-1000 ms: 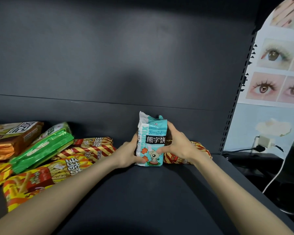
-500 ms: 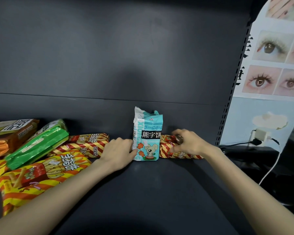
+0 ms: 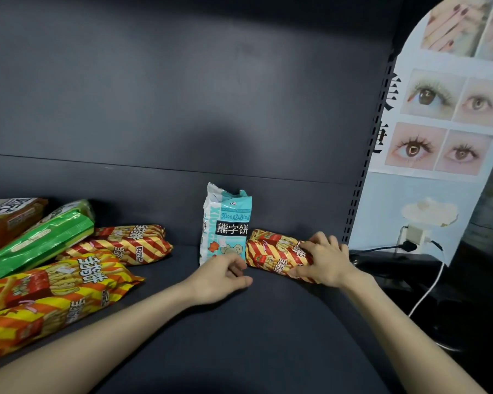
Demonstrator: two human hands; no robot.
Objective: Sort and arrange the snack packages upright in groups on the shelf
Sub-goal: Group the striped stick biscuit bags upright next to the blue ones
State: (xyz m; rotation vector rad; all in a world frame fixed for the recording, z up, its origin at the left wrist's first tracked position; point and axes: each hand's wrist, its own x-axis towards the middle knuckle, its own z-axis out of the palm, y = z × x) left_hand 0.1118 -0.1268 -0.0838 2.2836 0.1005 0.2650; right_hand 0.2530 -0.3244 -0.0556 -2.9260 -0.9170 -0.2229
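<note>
Reviewer: change over the last second?

Logger: Both hands were clamped on the blue bear-biscuit pack [image 3: 225, 226], and both are off it now. It stands upright on the shelf [image 3: 254, 322] unaided, just beyond the left hand's knuckles.

Reviewer: hands now?

Logger: Left hand [image 3: 219, 277] is loosely curled and holds nothing, low in front of the pack's base. Can't tell if it touches the pack. Right hand [image 3: 322, 260] has moved onto the striped fries pack [image 3: 271, 251], fingers over the top, thumb on the near side, so it's grasping it. That pack lies flat under the palm, its far end just beside the blue pack.

Reviewer: meaning?

Logger: One pack placed. Probable next step is standing the striped one up. The heap of packs [image 3: 49, 294] lies flat, well out past the left forearm, unsorted.
</note>
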